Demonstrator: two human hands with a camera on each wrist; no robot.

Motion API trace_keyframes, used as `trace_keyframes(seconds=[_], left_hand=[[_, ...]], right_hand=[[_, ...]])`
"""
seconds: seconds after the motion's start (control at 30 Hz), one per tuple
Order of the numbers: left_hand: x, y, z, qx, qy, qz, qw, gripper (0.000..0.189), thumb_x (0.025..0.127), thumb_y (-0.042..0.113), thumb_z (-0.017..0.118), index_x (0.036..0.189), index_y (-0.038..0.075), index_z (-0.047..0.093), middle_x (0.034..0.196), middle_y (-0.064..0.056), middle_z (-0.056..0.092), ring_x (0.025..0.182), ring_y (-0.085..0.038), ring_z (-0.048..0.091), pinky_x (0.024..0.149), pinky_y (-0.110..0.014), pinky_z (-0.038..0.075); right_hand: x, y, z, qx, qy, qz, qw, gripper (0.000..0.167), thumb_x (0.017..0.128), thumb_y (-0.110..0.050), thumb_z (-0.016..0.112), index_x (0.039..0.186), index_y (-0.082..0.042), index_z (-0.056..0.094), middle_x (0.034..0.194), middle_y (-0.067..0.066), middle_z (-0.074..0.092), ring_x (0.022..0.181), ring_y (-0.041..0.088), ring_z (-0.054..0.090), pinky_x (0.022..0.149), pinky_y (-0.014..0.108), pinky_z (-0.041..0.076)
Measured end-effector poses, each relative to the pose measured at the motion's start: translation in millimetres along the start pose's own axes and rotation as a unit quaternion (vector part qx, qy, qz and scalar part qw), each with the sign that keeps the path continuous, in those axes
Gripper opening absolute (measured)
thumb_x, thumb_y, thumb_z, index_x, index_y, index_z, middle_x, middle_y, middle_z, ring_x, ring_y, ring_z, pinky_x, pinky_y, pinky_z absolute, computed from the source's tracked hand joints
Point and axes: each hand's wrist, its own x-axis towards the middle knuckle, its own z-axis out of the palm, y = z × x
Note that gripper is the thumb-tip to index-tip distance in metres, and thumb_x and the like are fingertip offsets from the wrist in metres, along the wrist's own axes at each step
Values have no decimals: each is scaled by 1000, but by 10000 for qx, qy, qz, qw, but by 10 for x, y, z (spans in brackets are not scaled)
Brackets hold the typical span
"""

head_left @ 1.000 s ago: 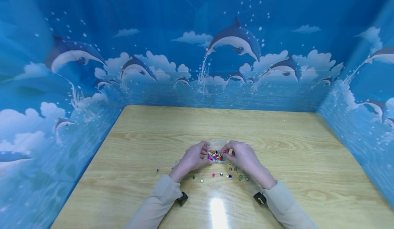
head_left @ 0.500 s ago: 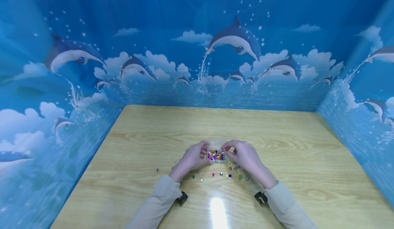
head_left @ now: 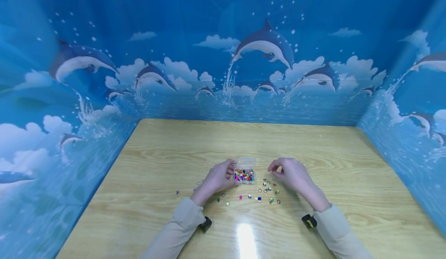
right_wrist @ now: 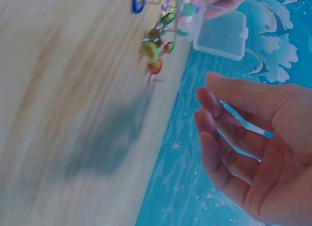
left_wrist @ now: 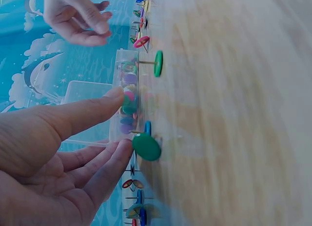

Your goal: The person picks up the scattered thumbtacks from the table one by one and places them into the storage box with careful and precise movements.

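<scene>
My left hand (head_left: 217,177) holds a small clear plastic box (left_wrist: 116,126) on the table, thumb on its near side and fingers at its left end. Its hinged lid (head_left: 245,161) lies open toward the back. Colourful thumbtacks (head_left: 244,176) fill the box. To the right of it, my right hand (head_left: 294,175) hovers above the table with loosely bent fingers. Nothing shows between that hand's thumb and fingers (right_wrist: 209,101) in the right wrist view. A green thumbtack (left_wrist: 146,147) lies close to the left fingertips.
Loose thumbtacks (head_left: 259,199) are scattered in front of the box and to its right, with several more near the left wrist. The wooden table (head_left: 174,146) is bordered at the back and sides by a blue dolphin-print curtain (head_left: 209,57).
My right hand has left the box and moved right, uncovering the box's right end and some loose thumbtacks. My left hand keeps its hold on the box.
</scene>
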Motion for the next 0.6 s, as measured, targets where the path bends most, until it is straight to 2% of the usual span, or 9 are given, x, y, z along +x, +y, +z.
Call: trace_keyframes(seconds=[0.17, 0.4, 0.6], left_hand=[[2, -9, 3, 13, 5, -20, 10000, 71, 79, 13, 86, 140, 5, 53, 123, -11, 65, 109, -27, 66, 97, -38, 58], [5, -15, -1, 15, 5, 33, 10000, 70, 78, 12, 86, 140, 6, 54, 122, -10, 66, 107, -26, 66, 96, -37, 58], [3, -16, -4, -10, 2, 62, 10000, 70, 78, 12, 86, 140, 6, 54, 122, -11, 67, 107, -27, 67, 96, -38, 58]], right_hand=[[-17, 90, 56, -1, -241, 12, 9997, 11, 82, -5, 79, 89, -13, 77, 85, 1, 75, 66, 8, 62, 55, 21, 52], [-15, 130, 122, -83, -443, 222, 9987, 12, 78, -9, 84, 86, -14, 76, 84, -1, 75, 74, 12, 67, 72, 36, 60], [-2, 142, 129, -74, -321, 66, 9994, 10, 82, -6, 80, 83, -14, 74, 82, 0, 74, 68, 10, 64, 66, 31, 59]])
